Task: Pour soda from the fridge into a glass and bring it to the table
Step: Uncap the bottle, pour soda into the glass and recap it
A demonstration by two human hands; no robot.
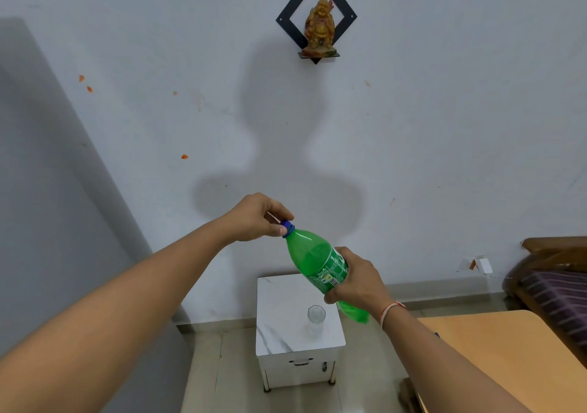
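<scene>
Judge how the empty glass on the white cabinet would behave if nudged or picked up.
The glass looks clear and empty, so probably light and breakable. It stands upright and taller than wide, so a sideways nudge might tip it. The cabinet top looks smooth and marble-patterned, so it may slide easily.

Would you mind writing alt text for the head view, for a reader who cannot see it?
A person's right hand grips a tilted green soda bottle while the left hand pinches its blue cap. Below, an empty glass stands on a small white cabinet by a white wall; a wooden table lies at right.
</scene>
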